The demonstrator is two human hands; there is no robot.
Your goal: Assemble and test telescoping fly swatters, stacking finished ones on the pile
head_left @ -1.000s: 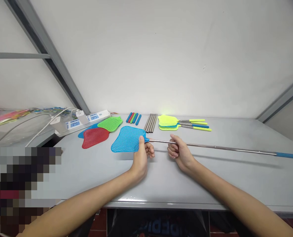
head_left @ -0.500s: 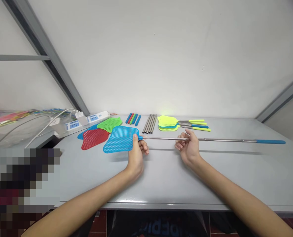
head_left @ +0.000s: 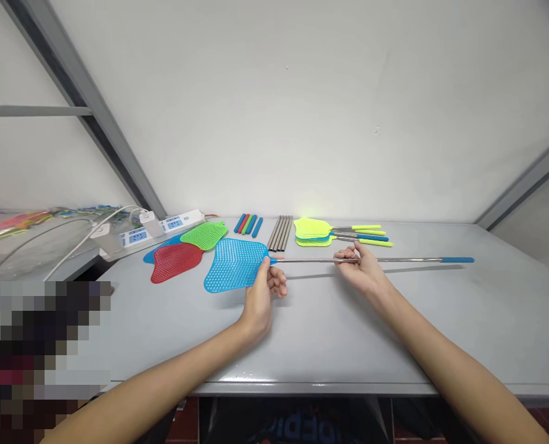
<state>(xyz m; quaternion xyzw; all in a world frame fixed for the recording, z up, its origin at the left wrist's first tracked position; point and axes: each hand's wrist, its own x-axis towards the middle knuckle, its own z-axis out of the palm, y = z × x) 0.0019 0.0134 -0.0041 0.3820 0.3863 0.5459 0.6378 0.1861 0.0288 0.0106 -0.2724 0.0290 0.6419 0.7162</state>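
A blue fly swatter (head_left: 235,266) with a telescopic metal rod and a blue grip is held level above the grey table (head_left: 330,345). My left hand (head_left: 263,296) pinches it at the neck, where the perforated head meets the rod, thumb on top. Farther along, my right hand (head_left: 360,268) is closed around the middle of the rod. The blue grip (head_left: 457,259) sticks out to the right, past that hand. Behind my left hand lie loose swatter heads: red (head_left: 175,262), green (head_left: 205,235) and a partly covered blue one (head_left: 163,246).
Along the wall lie several coloured grips (head_left: 250,224), several bare metal rods (head_left: 281,232) and a stack of assembled swatters (head_left: 314,229). A power strip (head_left: 168,223) with chargers and white cables sits at the left. Plastic bags (head_left: 24,228) lie beyond it.
The rod has become shorter, its blue grip drawn in leftward toward my right hand. Both hands and the swatter head have shifted slightly right.
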